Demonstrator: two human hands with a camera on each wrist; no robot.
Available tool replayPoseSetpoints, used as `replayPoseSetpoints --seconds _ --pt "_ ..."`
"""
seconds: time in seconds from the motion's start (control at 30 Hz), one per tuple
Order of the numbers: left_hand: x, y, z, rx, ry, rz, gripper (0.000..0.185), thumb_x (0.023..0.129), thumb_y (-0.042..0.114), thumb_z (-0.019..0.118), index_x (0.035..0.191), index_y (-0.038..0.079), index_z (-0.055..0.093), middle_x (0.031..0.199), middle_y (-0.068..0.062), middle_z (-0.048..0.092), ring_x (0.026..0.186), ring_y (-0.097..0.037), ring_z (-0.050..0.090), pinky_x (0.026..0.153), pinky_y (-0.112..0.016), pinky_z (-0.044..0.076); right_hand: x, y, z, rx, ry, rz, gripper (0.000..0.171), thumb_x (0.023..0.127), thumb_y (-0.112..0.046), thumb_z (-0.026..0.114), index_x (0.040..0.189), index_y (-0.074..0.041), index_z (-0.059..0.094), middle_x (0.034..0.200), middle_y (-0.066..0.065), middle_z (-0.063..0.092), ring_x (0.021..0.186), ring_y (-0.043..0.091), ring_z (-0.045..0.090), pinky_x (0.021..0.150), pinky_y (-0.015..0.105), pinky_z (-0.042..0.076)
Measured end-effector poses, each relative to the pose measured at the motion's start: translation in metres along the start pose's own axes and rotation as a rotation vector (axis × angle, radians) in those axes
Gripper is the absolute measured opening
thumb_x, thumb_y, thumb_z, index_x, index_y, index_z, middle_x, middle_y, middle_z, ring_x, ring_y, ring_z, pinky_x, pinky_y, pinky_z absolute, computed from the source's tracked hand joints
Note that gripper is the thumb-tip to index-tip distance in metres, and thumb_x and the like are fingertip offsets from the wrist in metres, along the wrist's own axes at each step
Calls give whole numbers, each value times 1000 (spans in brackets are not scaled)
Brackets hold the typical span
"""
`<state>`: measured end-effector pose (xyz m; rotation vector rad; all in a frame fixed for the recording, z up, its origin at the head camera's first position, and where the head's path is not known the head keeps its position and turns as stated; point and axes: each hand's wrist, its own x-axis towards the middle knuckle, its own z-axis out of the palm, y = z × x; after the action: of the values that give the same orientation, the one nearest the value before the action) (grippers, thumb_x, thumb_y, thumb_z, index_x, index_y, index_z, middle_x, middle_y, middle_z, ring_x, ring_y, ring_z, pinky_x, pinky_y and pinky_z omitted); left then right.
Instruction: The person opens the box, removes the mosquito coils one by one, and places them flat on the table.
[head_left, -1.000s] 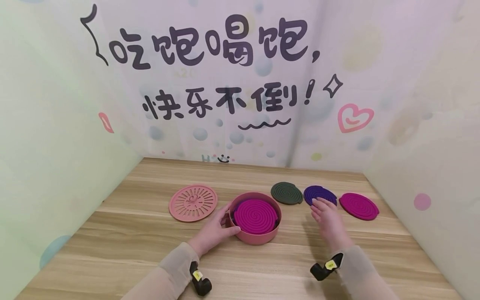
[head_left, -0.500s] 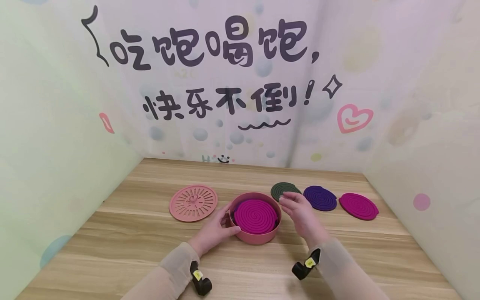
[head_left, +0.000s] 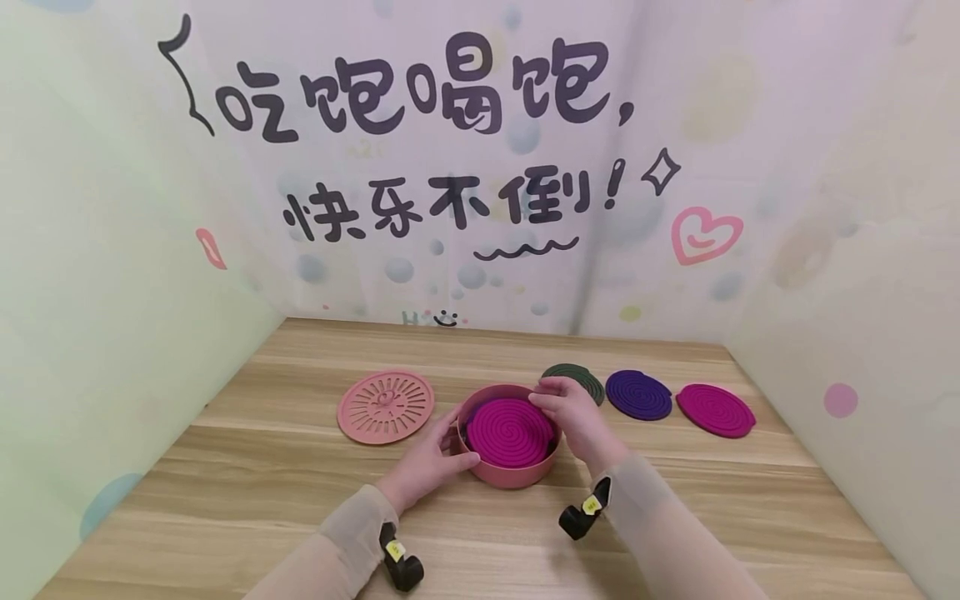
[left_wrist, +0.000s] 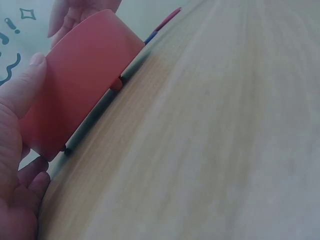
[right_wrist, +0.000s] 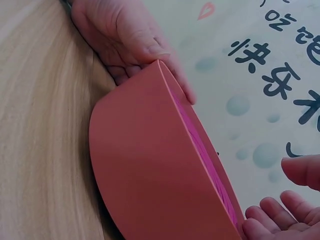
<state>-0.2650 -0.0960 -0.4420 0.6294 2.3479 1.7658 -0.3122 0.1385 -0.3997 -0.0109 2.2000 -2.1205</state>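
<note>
1. Head view: I see the pink round box (head_left: 508, 467) mid-counter (head_left: 675, 517), a magenta coil (head_left: 512, 429) inside.
2. My left hand (head_left: 431, 460) grips its near-left wall.
3. My right hand (head_left: 573, 412) has swung in from the purple coil (head_left: 638, 394); fingers relaxed, holding nothing, at the box's right rim.

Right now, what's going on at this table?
A person steadies a round pink container on the wooden table, the left hand gripping its left wall. The right hand reaches over its right rim, above the magenta spiral coil inside; whether it touches is unclear. A pink slotted lid lies to the left, with green, purple and magenta coils to the right.
</note>
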Motion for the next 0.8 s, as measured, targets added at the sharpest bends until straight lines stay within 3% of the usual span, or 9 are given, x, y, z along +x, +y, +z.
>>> replayPoseSetpoints --seconds 0.4,0.8 --pt "1 -2 0 -4 -4 3 78 76 25 65 138 15 17 136 -11 24 117 -27 34 95 -39 29 2 -1 5 -171 10 59 45 76 -13 63 116 -4 44 114 12 50 100 23 48 87 39 38" --pt "1 -1 0 2 3 -13 78 76 25 65 137 14 18 135 -13 25 117 -28 33 94 -39 30 2 1 7 -186 6 71 47 76 -11 64 118 -2 45 114 12 48 99 23 47 85 39 39"
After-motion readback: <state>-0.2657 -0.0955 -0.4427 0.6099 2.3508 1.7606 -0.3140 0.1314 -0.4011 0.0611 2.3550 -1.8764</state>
